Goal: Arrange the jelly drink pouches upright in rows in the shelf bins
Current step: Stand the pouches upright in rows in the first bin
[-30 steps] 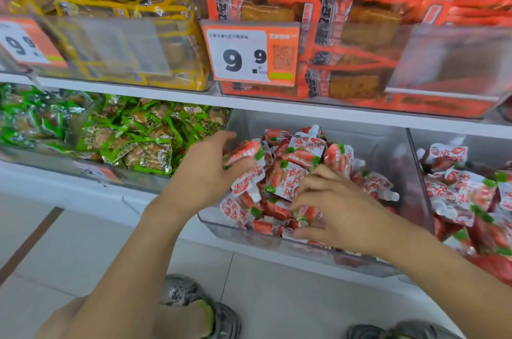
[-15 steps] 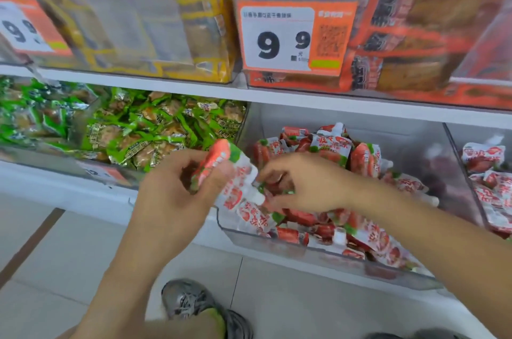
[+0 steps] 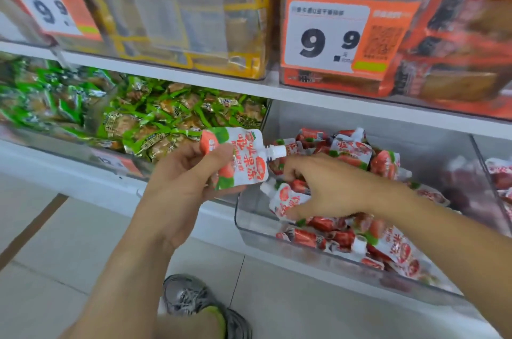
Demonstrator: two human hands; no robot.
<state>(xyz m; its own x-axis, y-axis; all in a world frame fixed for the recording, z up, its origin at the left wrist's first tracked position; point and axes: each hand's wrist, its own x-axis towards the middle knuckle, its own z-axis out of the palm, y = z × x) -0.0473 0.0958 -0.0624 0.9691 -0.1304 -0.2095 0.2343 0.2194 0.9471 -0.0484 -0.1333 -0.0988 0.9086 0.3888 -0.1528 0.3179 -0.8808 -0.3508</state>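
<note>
Clear plastic bin (image 3: 250,223), lower shelf, centre: holds a loose heap of red-and-white jelly pouches (image 3: 352,156), most lying flat or tilted, spouts pointing various ways, none in rows. Left hand (image 3: 182,175): outside the bin, just in front of its left corner, fingers and thumb curled round one pouch (image 3: 243,161) held sideways, white spout towards the right. Right hand (image 3: 327,186): inside the bin over the heap, fingers closed on a second pouch (image 3: 285,200), its spout pointing up and left; the two held pouches lie near each other, whether touching cannot be told. Next bin right (image 3: 482,172): clear, partly in view, more pouches of the same kind at its right edge. Bin left (image 3: 83,153): clear front, filled with green-wrapped snack packs (image 3: 155,122), heaped. Upper shelf (image 3: 194,81), left: clear bin of yellow-trimmed packs (image 3: 194,6), with an orange price tag (image 3: 52,9) reading 9.9. Upper shelf, right: orange-and-black packs (image 3: 443,34) behind a second tag (image 3: 340,34), also 9.9. Floor (image 3: 55,255): pale tiles; one grey shoe (image 3: 194,302) below the arms.
</note>
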